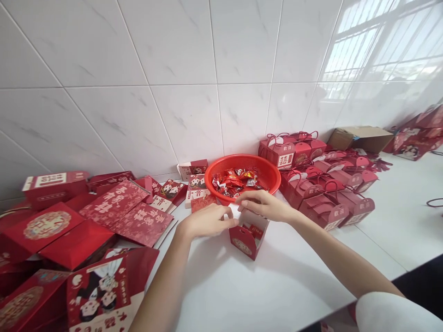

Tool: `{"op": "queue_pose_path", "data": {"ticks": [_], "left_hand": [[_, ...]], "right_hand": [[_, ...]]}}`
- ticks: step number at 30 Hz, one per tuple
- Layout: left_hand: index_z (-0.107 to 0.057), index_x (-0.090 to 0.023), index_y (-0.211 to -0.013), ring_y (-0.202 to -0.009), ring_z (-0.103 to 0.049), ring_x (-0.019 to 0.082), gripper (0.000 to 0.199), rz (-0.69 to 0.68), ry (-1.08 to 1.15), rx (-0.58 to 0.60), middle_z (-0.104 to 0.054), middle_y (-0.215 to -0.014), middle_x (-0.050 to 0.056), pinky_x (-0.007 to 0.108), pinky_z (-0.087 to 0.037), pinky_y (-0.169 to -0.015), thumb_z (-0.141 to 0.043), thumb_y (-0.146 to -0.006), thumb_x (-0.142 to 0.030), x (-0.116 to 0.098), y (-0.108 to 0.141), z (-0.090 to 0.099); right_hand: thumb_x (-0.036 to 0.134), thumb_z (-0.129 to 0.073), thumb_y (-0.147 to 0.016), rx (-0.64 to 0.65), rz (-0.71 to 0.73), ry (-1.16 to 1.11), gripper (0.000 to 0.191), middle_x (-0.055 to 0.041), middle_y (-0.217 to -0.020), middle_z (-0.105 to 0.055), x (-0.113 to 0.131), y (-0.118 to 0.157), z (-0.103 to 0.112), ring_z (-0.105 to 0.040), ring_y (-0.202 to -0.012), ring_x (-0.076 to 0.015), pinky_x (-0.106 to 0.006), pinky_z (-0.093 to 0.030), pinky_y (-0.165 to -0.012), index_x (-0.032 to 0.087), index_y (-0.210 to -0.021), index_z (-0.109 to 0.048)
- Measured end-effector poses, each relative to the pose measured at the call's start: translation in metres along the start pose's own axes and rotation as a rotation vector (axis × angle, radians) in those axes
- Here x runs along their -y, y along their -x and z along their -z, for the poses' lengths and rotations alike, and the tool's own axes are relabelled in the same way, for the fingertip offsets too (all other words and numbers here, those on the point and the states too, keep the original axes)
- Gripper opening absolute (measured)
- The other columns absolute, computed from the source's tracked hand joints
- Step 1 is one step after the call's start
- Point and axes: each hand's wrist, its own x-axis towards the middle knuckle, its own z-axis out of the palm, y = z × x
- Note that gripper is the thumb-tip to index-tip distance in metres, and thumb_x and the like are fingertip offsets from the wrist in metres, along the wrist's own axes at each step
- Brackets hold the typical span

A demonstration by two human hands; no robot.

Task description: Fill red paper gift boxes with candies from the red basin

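Observation:
A small red gift box stands on the white surface in front of me. Its top is open, and red-wrapped pieces show inside. My left hand is at the left rim, with thumb and forefinger closed on the box's white inner flap. From the other side, my right hand reaches over the box, its bent fingers closed on that flap's upper edge. Just behind the hands sits a red plastic basket with wrapped candies in it.
Flattened and folded red gift boxes are heaped on the left. Rows of closed red boxes with cord handles stand on the right. Further back are a cardboard carton and more red boxes. A tiled wall rises behind.

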Motion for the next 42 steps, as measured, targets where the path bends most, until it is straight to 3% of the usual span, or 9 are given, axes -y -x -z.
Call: {"op": "queue_pose_path", "data": {"ticks": [6,9,13,20,26,32,36,39,42], "left_hand": [[-0.071,-0.022,-0.106,-0.074,-0.067,0.024,0.045,0.031,-0.029,0.005,-0.075,-0.084,0.004,0.027,-0.039,-0.059,-0.067,-0.075,-0.055,-0.001,0.009,0.005],[-0.070,-0.022,-0.110,-0.081,-0.066,0.026,0.050,0.014,-0.112,0.031,-0.073,-0.087,0.005,0.028,-0.040,-0.063,-0.070,-0.073,-0.055,-0.001,0.013,0.006],[-0.067,-0.023,-0.111,-0.099,-0.061,0.028,0.051,-0.072,-0.193,0.058,-0.068,-0.100,0.005,0.028,-0.041,-0.074,-0.072,-0.072,-0.056,-0.001,0.014,0.005],[-0.064,-0.024,-0.112,-0.103,-0.057,0.028,0.049,-0.012,-0.203,0.085,-0.058,-0.108,0.006,0.028,-0.042,-0.073,-0.075,-0.069,-0.046,-0.017,0.018,-0.003],[-0.071,-0.025,-0.100,-0.099,-0.061,0.027,0.025,-0.193,-0.212,0.143,-0.063,-0.100,0.004,0.029,-0.042,-0.077,-0.070,-0.076,-0.032,-0.033,0.030,-0.014],[-0.065,-0.032,-0.124,-0.103,-0.062,0.027,0.051,-0.391,-0.072,0.197,-0.069,-0.111,0.002,0.030,-0.043,-0.085,-0.077,-0.075,-0.042,-0.034,0.028,-0.021],[-0.068,-0.024,-0.103,-0.092,-0.063,0.025,0.030,-0.412,-0.117,0.217,-0.068,-0.100,0.004,0.029,-0.043,-0.074,-0.074,-0.078,-0.039,-0.035,0.017,-0.027],[-0.064,-0.021,-0.088,-0.085,-0.061,0.023,0.011,-0.354,-0.183,0.211,-0.065,-0.093,0.004,0.029,-0.040,-0.067,-0.066,-0.081,-0.029,-0.035,0.008,-0.033],[-0.058,-0.021,-0.085,-0.087,-0.060,0.025,0.015,-0.249,-0.220,0.112,-0.063,-0.092,0.004,0.030,-0.038,-0.065,-0.067,-0.077,-0.030,-0.035,0.003,-0.037]], "right_hand": [[0.051,-0.057,-0.093,-0.096,0.109,-0.036,0.041,-0.0097,-0.112,-0.072,0.004,0.013,-0.001,-0.067,-0.108,-0.0242,-0.039,-0.053,-0.095,0.018,-0.114,-0.068],[0.048,-0.061,-0.092,-0.283,0.130,0.030,0.035,-0.0093,-0.116,-0.071,-0.001,0.028,0.002,-0.067,-0.109,-0.0245,-0.040,-0.054,-0.096,0.020,-0.112,-0.068],[0.048,-0.066,-0.088,-0.520,0.058,0.171,0.036,-0.0094,-0.117,-0.070,-0.026,0.058,0.004,-0.067,-0.106,-0.0256,-0.044,-0.054,-0.097,0.023,-0.114,-0.067],[0.052,-0.067,-0.085,-0.550,-0.015,-0.005,0.042,-0.0103,-0.117,-0.069,-0.049,0.084,-0.028,-0.069,-0.097,-0.0240,-0.041,-0.060,-0.085,0.023,-0.114,-0.062],[0.042,-0.073,-0.080,-0.748,-0.033,0.114,0.058,-0.0064,-0.102,-0.070,-0.049,0.081,-0.067,-0.068,-0.094,-0.0247,-0.044,-0.057,-0.087,0.025,-0.131,-0.049],[0.033,-0.065,-0.082,-0.768,-0.021,0.199,0.044,-0.0091,-0.123,-0.067,-0.056,0.076,-0.077,-0.065,-0.112,-0.0271,-0.043,-0.054,-0.093,0.023,-0.124,-0.054],[0.029,-0.050,-0.091,-0.826,0.007,0.161,0.022,-0.0078,-0.107,-0.071,-0.059,0.075,-0.077,-0.067,-0.099,-0.0231,-0.039,-0.054,-0.088,0.022,-0.109,-0.060],[0.027,-0.045,-0.094,-0.883,0.044,0.141,0.019,-0.0067,-0.097,-0.070,-0.057,0.076,-0.078,-0.066,-0.090,-0.0213,-0.035,-0.054,-0.080,0.022,-0.100,-0.062],[0.030,-0.049,-0.095,-0.933,0.138,0.165,0.018,-0.0078,-0.095,-0.068,-0.056,0.079,-0.080,-0.065,-0.092,-0.0225,-0.036,-0.053,-0.081,0.022,-0.093,-0.065]]}}
